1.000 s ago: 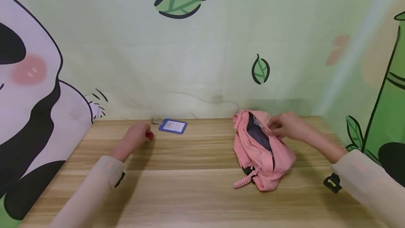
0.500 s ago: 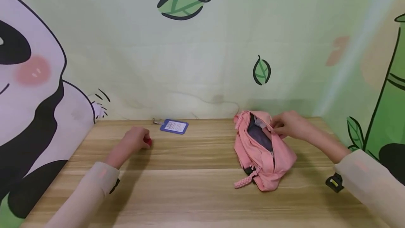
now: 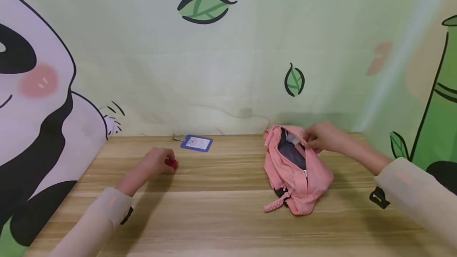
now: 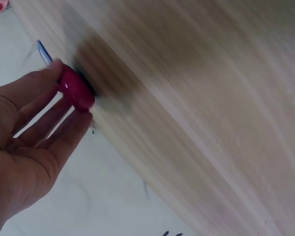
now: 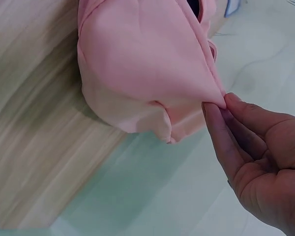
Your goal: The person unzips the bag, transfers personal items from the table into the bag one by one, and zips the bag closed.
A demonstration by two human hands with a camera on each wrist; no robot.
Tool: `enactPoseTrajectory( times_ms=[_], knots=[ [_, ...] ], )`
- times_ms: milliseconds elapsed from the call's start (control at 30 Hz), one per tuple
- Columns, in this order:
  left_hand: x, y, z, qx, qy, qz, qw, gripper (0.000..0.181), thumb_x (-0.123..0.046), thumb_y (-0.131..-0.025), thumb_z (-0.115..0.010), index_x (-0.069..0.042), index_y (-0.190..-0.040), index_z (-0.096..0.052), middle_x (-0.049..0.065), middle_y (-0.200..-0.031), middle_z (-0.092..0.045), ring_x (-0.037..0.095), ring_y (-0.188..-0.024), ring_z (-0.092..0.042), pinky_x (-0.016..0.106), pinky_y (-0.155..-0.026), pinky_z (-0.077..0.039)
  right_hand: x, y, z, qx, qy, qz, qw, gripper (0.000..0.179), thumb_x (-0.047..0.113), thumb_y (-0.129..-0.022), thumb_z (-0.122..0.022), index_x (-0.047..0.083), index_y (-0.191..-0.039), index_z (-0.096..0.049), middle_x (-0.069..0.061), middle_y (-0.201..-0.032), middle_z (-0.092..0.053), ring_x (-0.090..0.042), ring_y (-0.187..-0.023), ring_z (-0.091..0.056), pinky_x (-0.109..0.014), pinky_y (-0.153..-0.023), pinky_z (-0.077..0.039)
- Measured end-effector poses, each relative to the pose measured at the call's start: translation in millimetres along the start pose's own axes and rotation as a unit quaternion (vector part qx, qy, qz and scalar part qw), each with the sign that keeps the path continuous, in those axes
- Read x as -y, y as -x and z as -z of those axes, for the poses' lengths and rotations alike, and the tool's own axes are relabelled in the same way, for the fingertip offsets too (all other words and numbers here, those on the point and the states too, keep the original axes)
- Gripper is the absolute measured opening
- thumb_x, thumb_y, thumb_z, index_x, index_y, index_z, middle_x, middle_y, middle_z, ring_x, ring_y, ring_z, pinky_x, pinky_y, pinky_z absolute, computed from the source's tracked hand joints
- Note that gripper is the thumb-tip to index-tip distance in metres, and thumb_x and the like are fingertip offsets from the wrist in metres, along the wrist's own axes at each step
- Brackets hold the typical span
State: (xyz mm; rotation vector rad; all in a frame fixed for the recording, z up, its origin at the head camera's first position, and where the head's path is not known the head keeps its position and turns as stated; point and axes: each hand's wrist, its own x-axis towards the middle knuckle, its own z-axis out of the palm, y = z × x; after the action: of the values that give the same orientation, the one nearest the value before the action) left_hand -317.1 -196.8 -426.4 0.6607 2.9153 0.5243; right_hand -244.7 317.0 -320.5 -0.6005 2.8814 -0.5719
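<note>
My left hand (image 3: 157, 161) is over the left part of the table, pinching a small, shiny red rounded thing (image 4: 75, 88) between thumb and fingertips. Its kind cannot be told; in the left wrist view it is close above the wood or touching it. On the right, a pink fabric bag (image 3: 320, 179) lies with its zip opening spread, showing a dark lining and something pale inside. My right hand (image 3: 326, 137) pinches the bag's rim on the right side of the opening, pulling the cloth taut in the right wrist view.
A blue card holder (image 3: 196, 143) with a metal clip lies near the table's back edge, just beyond my left hand. Behind the wooden table (image 3: 214, 217) hangs a pale green printed cloth (image 3: 228, 70). A braided pink pull (image 3: 273, 205) extends from the bag's near end.
My left hand has moved a little toward me, away from the card holder, with the red thing still in its fingers. My right hand keeps hold of the bag's rim.
</note>
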Motion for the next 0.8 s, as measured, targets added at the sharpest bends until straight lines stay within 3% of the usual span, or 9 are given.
enactPoseTrajectory(
  times_ms=[167, 300, 600, 800],
  knots=[
    [-11.9, -4.9, -3.6, -0.001, 0.03, -0.016, 0.9994, 0.021, -0.003, -0.078, -0.083, -0.002, -0.095, -0.07, 0.01, -0.091, -0.07, 0.024, -0.084, -0.062, 0.038, -0.073, -0.054, 2.5, -3.1, 5.9, 0.017, 0.001, -0.002, 0.9999, 0.011, -0.004, -0.091, -0.067, 0.003, -0.083, -0.068, -0.006, -0.078, -0.074, -0.014, -0.065, -0.071, -0.027, -0.058, -0.058],
    [-32.8, -11.1, -2.0, -0.013, 0.028, -0.037, 0.9988, 0.02, -0.005, -0.081, -0.083, -0.002, -0.096, -0.07, 0.009, -0.09, -0.07, 0.022, -0.083, -0.062, 0.036, -0.073, -0.055, 1.4, -4.1, 8.7, 0.018, 0.002, -0.003, 0.9998, 0.009, -0.003, -0.092, -0.068, 0.002, -0.085, -0.068, -0.008, -0.08, -0.074, -0.015, -0.067, -0.071, -0.027, -0.059, -0.059],
    [-98.1, -27.9, -0.2, -0.053, 0.024, -0.119, 0.9912, 0.017, -0.003, -0.083, -0.081, -0.002, -0.096, -0.071, 0.009, -0.09, -0.069, 0.022, -0.082, -0.063, 0.033, -0.072, -0.055, -1.1, -3.0, 14.9, 0.012, 0.013, -0.005, 0.9998, 0.01, -0.004, -0.092, -0.067, 0.002, -0.084, -0.067, -0.004, -0.076, -0.071, -0.014, -0.064, -0.069, -0.028, -0.058, -0.058],
    [-140.1, -43.2, -16.3, -0.027, 0.068, -0.137, 0.9879, 0.022, 0.0, -0.084, -0.08, -0.002, -0.103, -0.07, 0.009, -0.1, -0.07, 0.021, -0.091, -0.064, 0.032, -0.077, -0.057, 0.4, -4.5, 9.4, 0.027, 0.006, -0.001, 0.9996, 0.009, -0.002, -0.093, -0.067, 0.003, -0.085, -0.069, -0.003, -0.077, -0.072, -0.012, -0.064, -0.069, -0.027, -0.059, -0.058]
  ],
)
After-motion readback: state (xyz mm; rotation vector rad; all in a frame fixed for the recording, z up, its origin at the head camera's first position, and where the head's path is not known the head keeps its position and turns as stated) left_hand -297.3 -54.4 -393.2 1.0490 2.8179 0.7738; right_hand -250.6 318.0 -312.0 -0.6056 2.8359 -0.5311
